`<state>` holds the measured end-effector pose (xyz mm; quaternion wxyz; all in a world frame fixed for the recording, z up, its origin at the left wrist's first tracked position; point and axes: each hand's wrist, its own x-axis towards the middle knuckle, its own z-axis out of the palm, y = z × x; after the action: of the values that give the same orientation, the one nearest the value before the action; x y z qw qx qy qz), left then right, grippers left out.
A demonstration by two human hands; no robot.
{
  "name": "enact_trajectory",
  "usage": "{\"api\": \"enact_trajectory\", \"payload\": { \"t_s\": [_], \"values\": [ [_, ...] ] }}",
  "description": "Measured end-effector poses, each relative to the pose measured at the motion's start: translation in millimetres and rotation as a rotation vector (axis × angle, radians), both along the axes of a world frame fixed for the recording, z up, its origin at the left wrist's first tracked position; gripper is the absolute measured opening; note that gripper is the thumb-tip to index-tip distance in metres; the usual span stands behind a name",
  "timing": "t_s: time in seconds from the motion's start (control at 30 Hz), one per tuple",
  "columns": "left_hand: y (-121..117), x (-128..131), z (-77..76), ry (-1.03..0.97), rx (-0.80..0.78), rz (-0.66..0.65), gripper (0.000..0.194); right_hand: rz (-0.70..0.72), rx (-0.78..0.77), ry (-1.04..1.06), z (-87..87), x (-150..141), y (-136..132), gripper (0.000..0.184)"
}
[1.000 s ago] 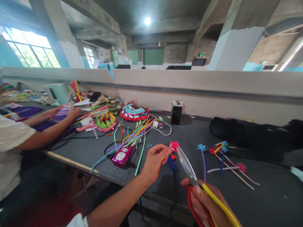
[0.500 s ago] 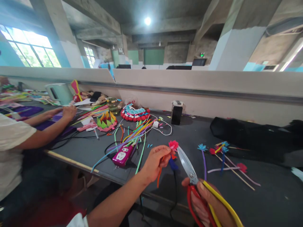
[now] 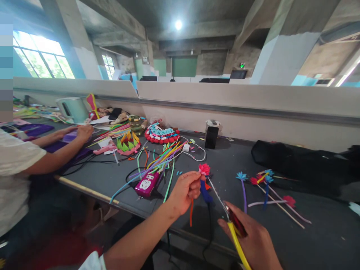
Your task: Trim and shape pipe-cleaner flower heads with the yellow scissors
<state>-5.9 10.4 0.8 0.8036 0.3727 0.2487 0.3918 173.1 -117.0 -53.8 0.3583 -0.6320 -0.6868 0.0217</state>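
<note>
Between the thumb and fingers of my left hand (image 3: 184, 191) is a pink flower (image 3: 204, 169), held up over the table edge. An orange strip (image 3: 191, 213) hangs below that hand. My right hand (image 3: 247, 228) grips scissors (image 3: 217, 191) with red and yellow handles. The blades are seen edge-on, their tips just below and right of the flower; I cannot tell whether they touch it. Behind the flower lies a dark blue object with a black cord (image 3: 208, 210). To the right rest a blue flower on a purple stem (image 3: 243, 191) and several more stemmed flowers (image 3: 288, 201).
Colourful pipe cleaners (image 3: 160, 159) lie across a purple box (image 3: 147, 183). Behind them are a beaded red, white and blue piece (image 3: 161, 133) and a leafy crown shape (image 3: 128, 144). A phone (image 3: 211, 137) leans upright. A black bag (image 3: 298, 161) sits right. A co-worker's arms (image 3: 59, 150) are at left.
The scissors have turned from blade-flat to edge-on, with my right hand rolling over the handles. The flower has tilted slightly in my left fingers. The view has shifted a little.
</note>
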Motion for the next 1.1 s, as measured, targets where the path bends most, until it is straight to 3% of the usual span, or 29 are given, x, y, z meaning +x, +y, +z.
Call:
{"api": "enact_trajectory", "payload": {
  "t_s": [0.2, 0.5, 0.87, 1.1],
  "values": [
    [-3.2, -0.1, 2.1, -0.010, -0.011, -0.056, 0.024, -0.099, 0.110, -0.165, -4.0, -0.1, 0.0, 0.043],
    [-6.6, 2.5, 2.5, 0.021, -0.017, -0.067, 0.025, -0.125, 0.168, -0.262, -0.5, -2.3, -0.3, 0.045],
    [-7.2, 4.6, 0.3, 0.006, -0.022, -0.091, 0.021, -0.017, -0.007, -0.058, 1.7, 0.1, -3.2, 0.030],
    [-8.0, 3.4, -0.2, 0.011, -0.021, -0.104, 0.022, 0.066, -0.019, 0.113, 5.2, -3.9, -3.7, 0.028]
  ]
}}
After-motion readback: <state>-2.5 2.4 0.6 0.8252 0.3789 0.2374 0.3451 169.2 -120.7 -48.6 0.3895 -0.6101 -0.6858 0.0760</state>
